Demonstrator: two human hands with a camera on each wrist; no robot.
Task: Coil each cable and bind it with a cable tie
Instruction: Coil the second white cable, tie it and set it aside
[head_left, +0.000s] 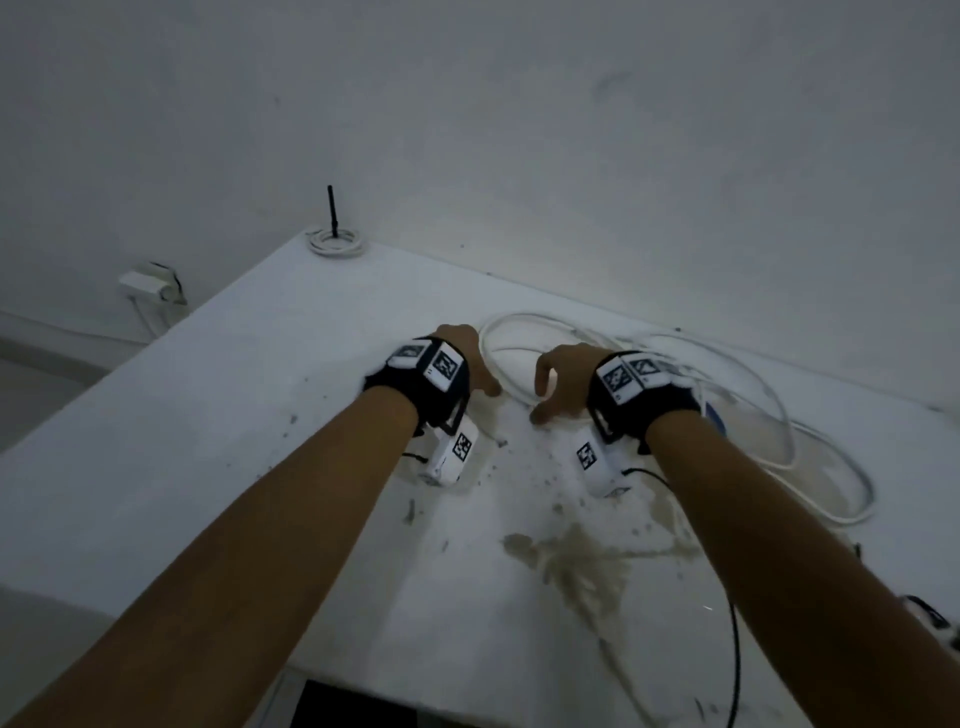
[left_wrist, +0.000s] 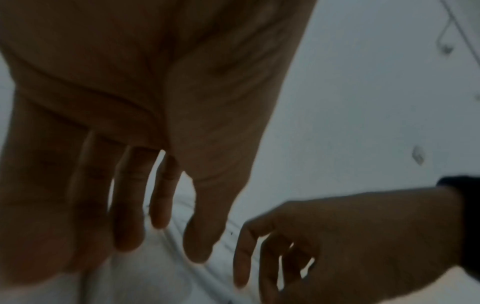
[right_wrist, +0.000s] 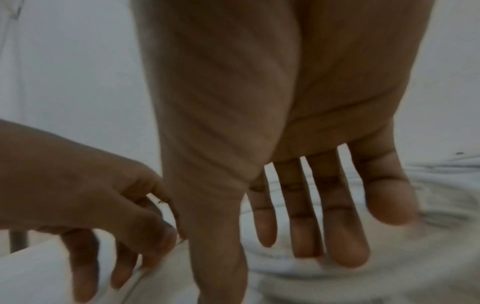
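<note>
A long white cable (head_left: 540, 315) lies in loose loops on the white table (head_left: 234, 395), trailing off to the right. My left hand (head_left: 475, 364) hovers at the left edge of the nearest loop, fingers relaxed and holding nothing. My right hand (head_left: 545, 395) hangs just inside that loop, fingers loosely bent downward, also holding nothing. In the left wrist view the left hand (left_wrist: 166, 236) is spread above a strand of cable (left_wrist: 207, 273). The right wrist view shows the right hand (right_wrist: 265, 257) spread over blurred strands (right_wrist: 439, 172). A coiled cable (head_left: 335, 244) with an upright black tie (head_left: 331, 210) sits at the far corner.
Brown stains (head_left: 571, 556) and dark specks mark the table near its front. A thin black wire (head_left: 735, 649) runs off the front right edge. A white plug box (head_left: 150, 283) hangs on the wall beyond the left edge. A small blue object (head_left: 716, 417) peeks out by my right wrist.
</note>
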